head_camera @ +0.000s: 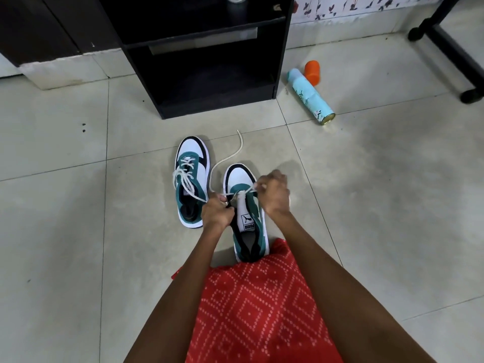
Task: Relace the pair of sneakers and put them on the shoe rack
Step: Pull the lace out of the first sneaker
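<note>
Just past a red dotted cloth [262,310], the nearer sneaker [239,179] is lying on the smooth tiled floor [78,231]. Its long axis is running away from the person and its white toe is pointing toward the rack. The left hand [217,210] is curling round and pinching the cream woven lace [225,159] at one side. The right hand [273,195] is pinching it at the other. Just beside it, the laced second sneaker [193,150] is pointing the same way. Beyond, the boxy black rack [281,48] is standing.

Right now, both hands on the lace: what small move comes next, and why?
Probably draw the slack through: left hand and right hand pinch the lace at the toe-end eyelets of the nearer sneaker, while one long end trails loose on the floor and the tongue is bare.
</note>
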